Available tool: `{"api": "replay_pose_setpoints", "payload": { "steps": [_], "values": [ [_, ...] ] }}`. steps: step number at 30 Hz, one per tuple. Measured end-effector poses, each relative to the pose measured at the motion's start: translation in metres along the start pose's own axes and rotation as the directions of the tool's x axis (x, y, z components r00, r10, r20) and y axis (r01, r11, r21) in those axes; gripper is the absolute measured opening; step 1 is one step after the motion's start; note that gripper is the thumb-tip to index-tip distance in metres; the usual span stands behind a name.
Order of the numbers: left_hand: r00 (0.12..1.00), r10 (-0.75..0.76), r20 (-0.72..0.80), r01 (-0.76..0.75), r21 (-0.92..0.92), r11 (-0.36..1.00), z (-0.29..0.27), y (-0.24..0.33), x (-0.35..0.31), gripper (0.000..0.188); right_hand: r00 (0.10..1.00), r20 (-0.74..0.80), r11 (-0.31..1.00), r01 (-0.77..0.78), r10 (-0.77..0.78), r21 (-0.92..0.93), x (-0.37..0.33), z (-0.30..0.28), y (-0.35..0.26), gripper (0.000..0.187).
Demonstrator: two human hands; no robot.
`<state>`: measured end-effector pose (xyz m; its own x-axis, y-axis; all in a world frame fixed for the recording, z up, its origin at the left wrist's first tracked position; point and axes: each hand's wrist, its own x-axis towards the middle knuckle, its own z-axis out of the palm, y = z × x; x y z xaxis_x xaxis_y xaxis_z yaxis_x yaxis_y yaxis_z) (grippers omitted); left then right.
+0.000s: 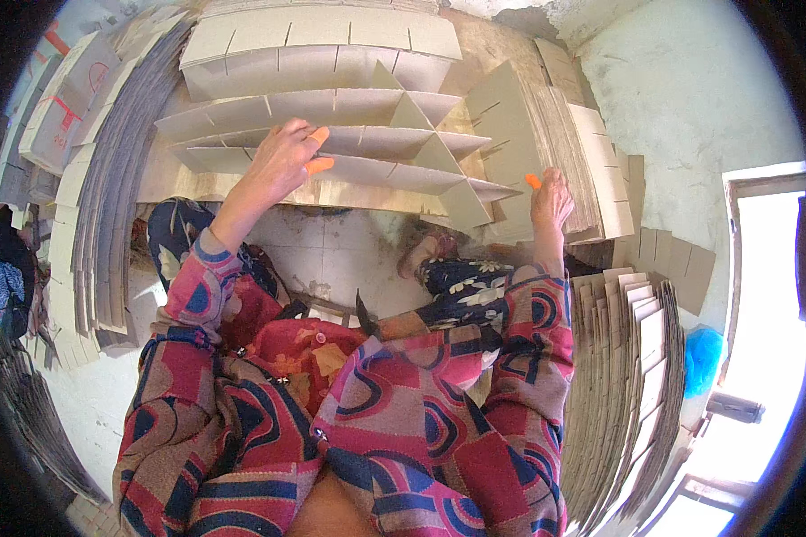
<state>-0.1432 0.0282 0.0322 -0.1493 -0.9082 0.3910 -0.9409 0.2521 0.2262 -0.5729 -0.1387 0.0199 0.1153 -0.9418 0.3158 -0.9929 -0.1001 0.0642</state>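
Note:
Long slotted cardboard strips [242, 112] stand on edge on a wooden board. Short cardboard cross pieces [464, 199] are slotted across them at their right part, forming a partly interlocked grid. My left hand [282, 166] is over the nearer strips, its thumb and forefinger, both in orange covers, apart with nothing visible between them. At the right my right hand [553, 204] has curled fingers at the near end of a slotted cardboard piece [501, 134] beside a stack; an orange cover shows on one finger. Part of its grip is hidden.
A pile of long slotted strips [322, 31] lies behind the grid. Cardboard stacks stand at the left [121, 179], far right [569, 152] and lower right [618, 376]. A blue bag [704, 358] is near the bright doorway [770, 358].

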Motion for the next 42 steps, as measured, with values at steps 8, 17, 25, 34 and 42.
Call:
{"api": "replay_pose_setpoints", "payload": {
  "steps": [8,17,25,34,42],
  "values": [
    [0.996,0.019,0.082,-0.016,-0.036,0.999,0.006,0.003,-0.010,0.021,0.926,-0.297,0.917,-0.105,0.231,0.386,0.000,-0.082,-0.026,0.023],
    [0.998,0.041,0.041,-0.030,-0.244,0.969,0.018,-0.003,-0.026,0.016,0.932,-0.190,0.678,0.355,-0.309,0.643,-0.031,-0.137,-0.116,0.057],
    [1.000,0.030,0.009,-0.028,-0.193,0.981,0.017,0.006,-0.030,0.018,0.940,-0.115,0.651,0.307,-0.320,0.694,-0.046,-0.137,-0.146,0.058],
    [0.999,0.048,-0.013,-0.050,-0.294,0.955,0.023,0.007,-0.030,0.018,0.903,-0.113,0.647,0.380,-0.415,0.661,-0.050,-0.121,-0.161,0.060],
    [1.000,-0.003,-0.031,-0.007,-0.314,0.949,0.028,0.006,-0.030,0.016,0.866,-0.233,0.557,0.469,-0.442,0.685,-0.042,-0.104,-0.158,0.059]
  ]
}}
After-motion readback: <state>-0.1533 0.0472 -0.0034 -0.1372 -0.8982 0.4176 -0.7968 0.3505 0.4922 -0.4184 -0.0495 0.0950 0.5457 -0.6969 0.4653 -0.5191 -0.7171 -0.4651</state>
